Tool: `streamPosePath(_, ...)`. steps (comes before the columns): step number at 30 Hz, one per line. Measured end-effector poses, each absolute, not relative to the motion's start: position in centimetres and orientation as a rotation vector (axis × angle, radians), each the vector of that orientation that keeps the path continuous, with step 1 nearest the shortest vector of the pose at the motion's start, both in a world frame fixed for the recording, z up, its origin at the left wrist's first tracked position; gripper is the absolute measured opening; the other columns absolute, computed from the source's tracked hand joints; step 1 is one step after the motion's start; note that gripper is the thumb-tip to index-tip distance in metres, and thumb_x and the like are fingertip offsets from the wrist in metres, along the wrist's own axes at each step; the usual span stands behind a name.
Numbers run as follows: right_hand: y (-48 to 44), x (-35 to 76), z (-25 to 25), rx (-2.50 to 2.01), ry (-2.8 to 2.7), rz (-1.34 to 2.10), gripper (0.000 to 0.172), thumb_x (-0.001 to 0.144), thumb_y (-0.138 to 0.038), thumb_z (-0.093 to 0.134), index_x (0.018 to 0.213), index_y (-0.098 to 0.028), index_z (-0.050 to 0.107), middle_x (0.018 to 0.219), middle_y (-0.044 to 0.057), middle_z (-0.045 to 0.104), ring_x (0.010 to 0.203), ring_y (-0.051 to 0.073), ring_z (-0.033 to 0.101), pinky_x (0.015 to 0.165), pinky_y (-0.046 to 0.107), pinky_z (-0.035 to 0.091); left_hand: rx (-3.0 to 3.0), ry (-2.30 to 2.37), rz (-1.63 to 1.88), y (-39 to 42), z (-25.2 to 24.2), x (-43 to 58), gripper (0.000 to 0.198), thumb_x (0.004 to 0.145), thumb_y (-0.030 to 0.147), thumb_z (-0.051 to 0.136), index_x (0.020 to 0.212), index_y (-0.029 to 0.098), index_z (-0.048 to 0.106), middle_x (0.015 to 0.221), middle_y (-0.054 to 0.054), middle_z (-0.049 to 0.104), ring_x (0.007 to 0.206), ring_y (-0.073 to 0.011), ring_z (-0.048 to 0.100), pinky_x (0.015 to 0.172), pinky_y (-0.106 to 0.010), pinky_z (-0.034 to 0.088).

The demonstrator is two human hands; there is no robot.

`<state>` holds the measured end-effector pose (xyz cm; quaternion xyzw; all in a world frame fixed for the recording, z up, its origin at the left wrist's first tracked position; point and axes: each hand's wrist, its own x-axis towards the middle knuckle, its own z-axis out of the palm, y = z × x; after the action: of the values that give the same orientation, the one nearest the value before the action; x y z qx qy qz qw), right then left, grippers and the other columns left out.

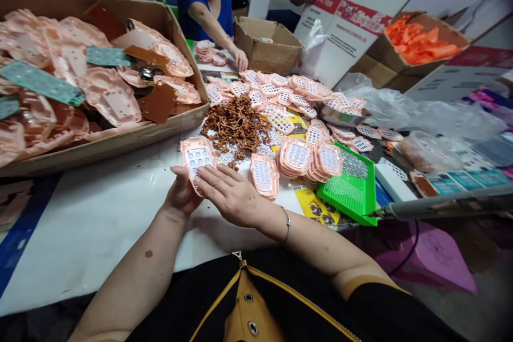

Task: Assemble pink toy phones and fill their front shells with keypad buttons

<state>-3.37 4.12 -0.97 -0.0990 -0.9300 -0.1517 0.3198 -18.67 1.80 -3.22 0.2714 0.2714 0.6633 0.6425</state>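
Observation:
My left hand (179, 192) is closed round the lower left edge of a pink plastic keypad casing (197, 154), which I hold tilted up above the white table. Pale square keys show in its face. My right hand (232, 195) lies across the lower part of the casing, its fingers stretched out and touching the keys. Just right of that hand, a short stack of similar casings (263, 175) stands on the table. Taller stacks (295, 156) are beside it. Behind the hands lies a heap of small brown rubbery pieces (236, 124).
A cardboard box (160, 136) of pink shells and green circuit boards fills the left. A green basket (348, 197) with small metal parts sits at right. Behind are loose pink panels (280, 93), another box (268, 53) and a co-worker's hand (240, 59).

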Motion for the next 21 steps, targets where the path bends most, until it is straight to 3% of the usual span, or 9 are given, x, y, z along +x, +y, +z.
streamPosePath(5,4.0,0.2,0.0,-0.390,-2.381,-0.414,0.037,0.097,-0.011,0.044,0.130,-0.004,0.060,0.134,0.017,0.068,0.130,0.022,0.062,0.116,0.039,0.047,0.683,0.673,1.490,2.1,-2.8,-18.3,0.094,0.060,0.087,0.067,0.128,0.023,0.067,0.135,-0.012,0.064,0.126,-0.0332,0.060,0.101,-0.045,0.055)
streamPosePath(9,3.8,4.7,-0.5,-0.685,-2.371,-0.390,0.040,0.095,-0.009,0.045,0.132,-0.003,0.059,0.130,0.021,0.070,0.125,0.025,0.066,0.107,0.041,0.054,0.658,0.814,1.477,2.5,-3.2,-18.6,0.082,0.067,0.082,0.067,0.127,0.026,0.067,0.136,-0.011,0.063,0.119,-0.0290,0.064,0.096,-0.045,0.058)
streamPosePath(15,3.9,7.5,-2.6,-0.905,-2.570,-0.241,0.037,0.099,-0.016,0.044,0.128,-0.003,0.064,0.128,0.024,0.070,0.120,0.029,0.068,0.102,0.047,0.055,0.736,0.968,1.417,2.3,-4.4,-16.1,0.077,0.079,0.077,0.061,0.135,0.026,0.060,0.156,-0.012,0.047,0.143,-0.0295,0.047,0.121,-0.050,0.033)
streamPosePath(18,3.9,7.8,-2.5,-0.900,-2.529,-0.222,0.040,0.101,-0.029,0.048,0.129,-0.005,0.063,0.131,0.022,0.068,0.122,0.030,0.066,0.102,0.047,0.054,0.817,1.100,1.332,2.3,-4.6,-13.5,0.074,0.084,0.074,0.058,0.141,0.027,0.055,0.163,-0.010,0.038,0.150,-0.0292,0.037,0.125,-0.049,0.024)
streamPosePath(21,3.9,8.9,-2.2,-0.873,-2.428,-0.227,0.040,0.100,-0.032,0.050,0.127,-0.006,0.064,0.128,0.023,0.070,0.119,0.030,0.067,0.099,0.045,0.055,0.978,1.247,1.279,2.7,-4.7,-10.8,0.079,0.085,0.073,0.057,0.147,0.024,0.049,0.166,-0.011,0.032,0.155,-0.0282,0.027,0.128,-0.047,0.017)
